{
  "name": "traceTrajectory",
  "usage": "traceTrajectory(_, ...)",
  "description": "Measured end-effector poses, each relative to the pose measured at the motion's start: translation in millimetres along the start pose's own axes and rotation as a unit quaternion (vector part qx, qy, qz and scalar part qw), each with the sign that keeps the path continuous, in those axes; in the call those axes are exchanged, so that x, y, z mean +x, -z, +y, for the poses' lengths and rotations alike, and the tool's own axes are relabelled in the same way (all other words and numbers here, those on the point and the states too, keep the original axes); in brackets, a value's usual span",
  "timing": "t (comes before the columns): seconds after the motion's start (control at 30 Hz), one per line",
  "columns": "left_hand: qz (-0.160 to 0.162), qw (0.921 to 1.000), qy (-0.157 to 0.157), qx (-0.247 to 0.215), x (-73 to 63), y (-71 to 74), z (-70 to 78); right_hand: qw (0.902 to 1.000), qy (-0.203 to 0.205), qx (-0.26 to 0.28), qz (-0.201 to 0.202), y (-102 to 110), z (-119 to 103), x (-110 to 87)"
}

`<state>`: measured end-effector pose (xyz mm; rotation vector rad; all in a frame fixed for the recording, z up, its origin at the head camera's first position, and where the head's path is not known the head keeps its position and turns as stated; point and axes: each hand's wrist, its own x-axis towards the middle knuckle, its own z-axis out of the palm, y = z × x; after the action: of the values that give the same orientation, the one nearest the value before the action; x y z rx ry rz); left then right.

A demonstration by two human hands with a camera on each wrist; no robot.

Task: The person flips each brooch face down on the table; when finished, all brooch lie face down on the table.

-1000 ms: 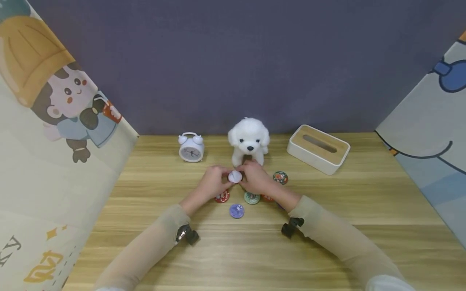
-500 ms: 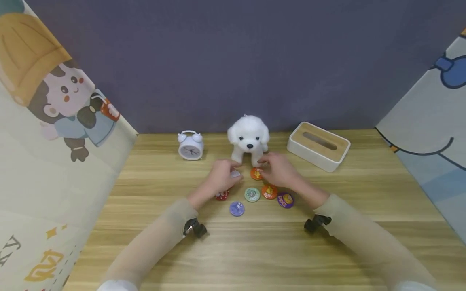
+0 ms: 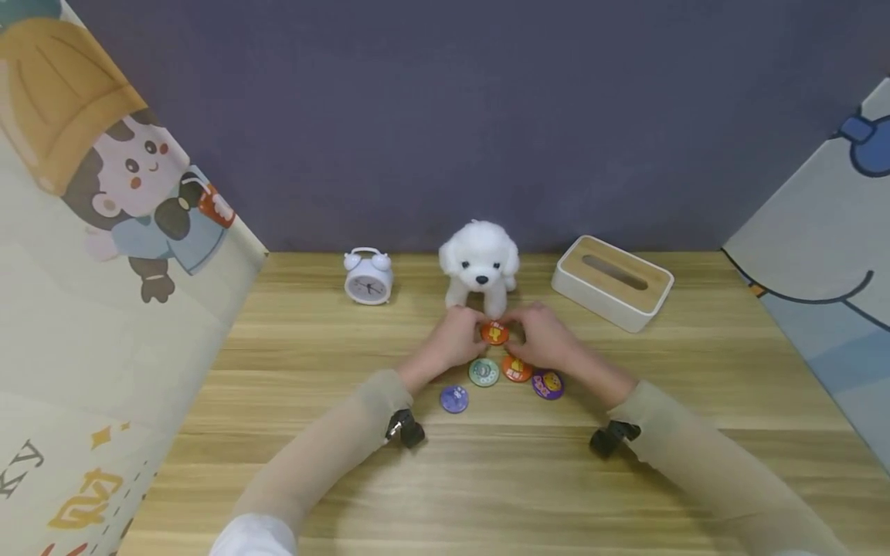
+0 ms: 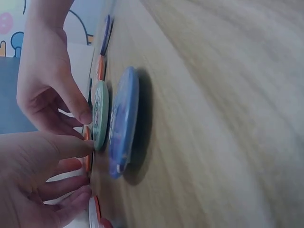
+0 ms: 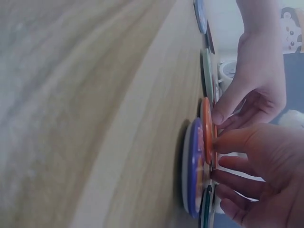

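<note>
Both hands meet at an orange round badge (image 3: pixel 495 333) lying just in front of the white plush dog (image 3: pixel 480 266). My left hand (image 3: pixel 455 338) pinches its left edge between thumb and fingers. On the opposite edge, the thumb and fingers of my right hand (image 3: pixel 545 337) hold it likewise. Nearer to me lie a light green badge (image 3: pixel 484 372), a second orange badge (image 3: pixel 517 369), a purple badge (image 3: pixel 548 384) and a lilac badge (image 3: pixel 454 399). A dark green badge (image 5: pixel 207 206) shows beneath the right hand in the right wrist view. My left hand hides a white-and-red badge (image 4: pixel 95 213) from the head view.
A white alarm clock (image 3: pixel 368 276) stands at the back left of the wooden table (image 3: pixel 445 479). At the back right is a white tissue box (image 3: pixel 613 283) with a wooden lid. A dark panel (image 3: pixel 445 116) rises behind, with printed panels on both sides.
Both hands were at a white disc on the left. First the right hand moved right to the orange badge, then the left hand left the disc and joined it there.
</note>
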<state>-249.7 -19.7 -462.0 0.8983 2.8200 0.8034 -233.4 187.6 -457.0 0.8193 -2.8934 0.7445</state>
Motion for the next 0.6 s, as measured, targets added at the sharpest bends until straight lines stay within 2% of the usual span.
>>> traceTrajectory(0.1,0.002,0.9998,-0.007,0.018,1.4,-3.1,0.6,1.0,0.007,-0.001,0.004,-5,0,0.6)
traceTrajectory(0.2,0.004,0.9998,-0.013,0.014,0.7,-5.0,-0.2,1.0,0.005,0.005,0.004,-9,-1,0.3)
traceTrajectory(0.43,0.025,0.9982,-0.047,-0.027,-8.4,-2.5,-6.3,0.9993,0.0,0.035,0.011,-8,-3,-1.2)
traceTrajectory(0.6,0.045,0.996,-0.057,-0.052,-12.3,2.7,-10.3,0.9982,0.013,0.054,0.023,-1,1,-4.2)
